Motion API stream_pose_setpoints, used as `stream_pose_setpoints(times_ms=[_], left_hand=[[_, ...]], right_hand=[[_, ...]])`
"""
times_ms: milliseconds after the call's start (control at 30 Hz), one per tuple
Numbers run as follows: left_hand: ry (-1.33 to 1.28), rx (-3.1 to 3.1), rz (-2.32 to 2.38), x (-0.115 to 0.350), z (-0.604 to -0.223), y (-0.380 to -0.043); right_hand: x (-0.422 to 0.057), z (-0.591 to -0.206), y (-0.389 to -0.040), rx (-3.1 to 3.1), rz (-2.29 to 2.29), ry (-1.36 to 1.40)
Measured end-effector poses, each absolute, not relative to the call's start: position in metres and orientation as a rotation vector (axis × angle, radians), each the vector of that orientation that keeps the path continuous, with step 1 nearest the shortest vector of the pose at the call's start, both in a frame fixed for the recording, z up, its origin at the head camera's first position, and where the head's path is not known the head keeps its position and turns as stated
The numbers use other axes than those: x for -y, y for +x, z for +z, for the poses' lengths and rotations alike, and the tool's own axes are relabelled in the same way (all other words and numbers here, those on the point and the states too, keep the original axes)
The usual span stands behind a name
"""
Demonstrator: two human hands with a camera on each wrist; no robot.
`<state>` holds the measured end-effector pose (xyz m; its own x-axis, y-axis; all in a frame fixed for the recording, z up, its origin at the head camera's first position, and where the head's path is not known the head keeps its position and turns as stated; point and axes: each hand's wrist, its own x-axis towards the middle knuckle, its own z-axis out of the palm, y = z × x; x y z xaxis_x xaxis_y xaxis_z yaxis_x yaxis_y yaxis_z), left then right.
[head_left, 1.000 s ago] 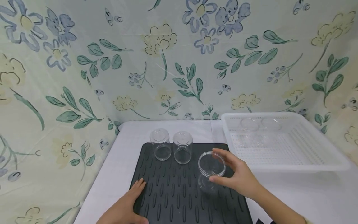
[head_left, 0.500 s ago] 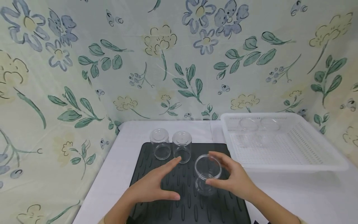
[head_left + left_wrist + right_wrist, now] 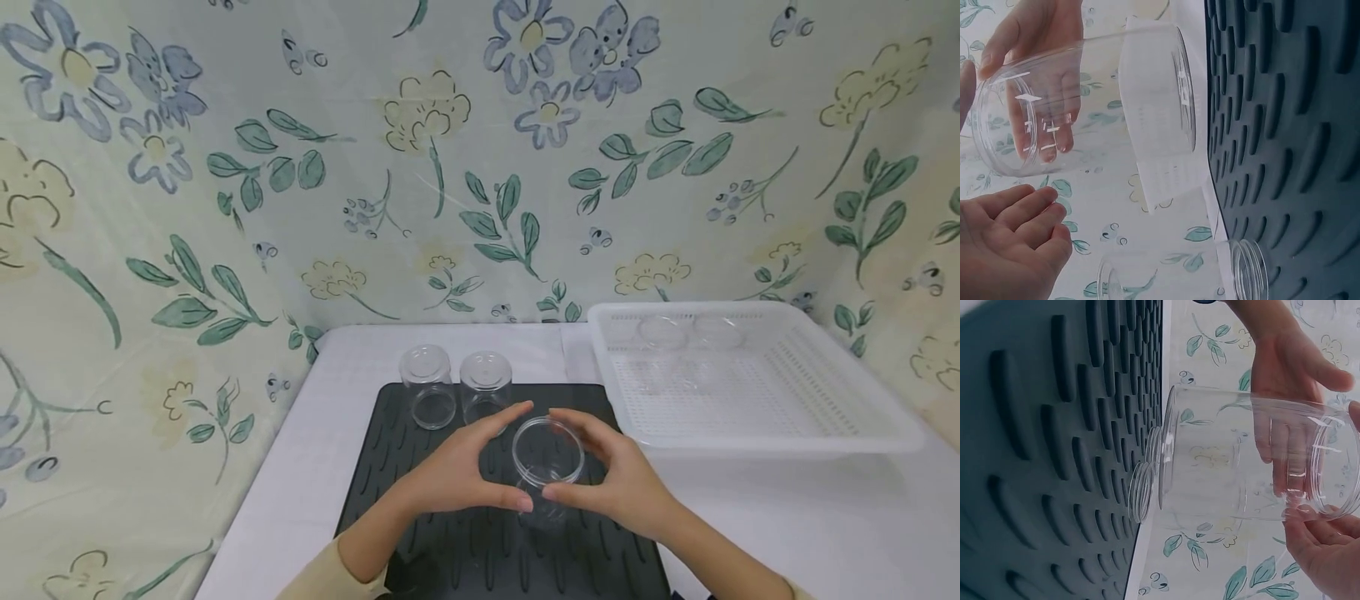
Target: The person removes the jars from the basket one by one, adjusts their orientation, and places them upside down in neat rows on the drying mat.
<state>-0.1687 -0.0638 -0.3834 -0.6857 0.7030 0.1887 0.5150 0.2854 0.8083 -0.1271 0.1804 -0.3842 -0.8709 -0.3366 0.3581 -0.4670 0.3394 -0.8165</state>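
My right hand [image 3: 618, 479] grips a clear jar [image 3: 549, 475] near its upper rim, with thumb and fingers on its right side. The jar is upright, its base close over a black ridged mat [image 3: 457, 558]. My left hand [image 3: 461, 467] reaches to the jar's other side with fingers and thumb spread. In the left wrist view a gap shows between the left fingers [image 3: 1029, 212] and the jar wall. Seen from the right wrist, the left palm [image 3: 1288, 375] faces the jar. Two more clear jars [image 3: 431, 392] stand upside down at the mat's back left.
A white plastic basket [image 3: 757, 446] with perforated walls stands to the right of the mat, with two clear round-rimmed containers [image 3: 662, 333] at its back left. White cloth [image 3: 300, 467] covers the table. A floral curtain [image 3: 450, 208] hangs behind.
My left hand has left the mat's left edge and moved right, up to the jar. The right hand has shifted the jar slightly left.
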Motion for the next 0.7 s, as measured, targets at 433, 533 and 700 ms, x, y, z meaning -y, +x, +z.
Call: stream_pose_setpoints(times_ms=[433,533,700], left_hand=[[1.186,-2.194,1.471,0.0564,-0.3838,-0.169],[1.173,-2.19,1.487,0.0554,-0.383,-0.1679],[1.15,-2.189,1.52,0.0538,-0.3832,-0.1666]], right_hand=[[-0.1757,-0.3831,-0.1258,2.397,1.67,0.863],[-0.1755,-0.3832,-0.1258,2.382,1.71,0.864],[-0.1752,-0.3835,-0.1261,2.365,1.772,0.843]])
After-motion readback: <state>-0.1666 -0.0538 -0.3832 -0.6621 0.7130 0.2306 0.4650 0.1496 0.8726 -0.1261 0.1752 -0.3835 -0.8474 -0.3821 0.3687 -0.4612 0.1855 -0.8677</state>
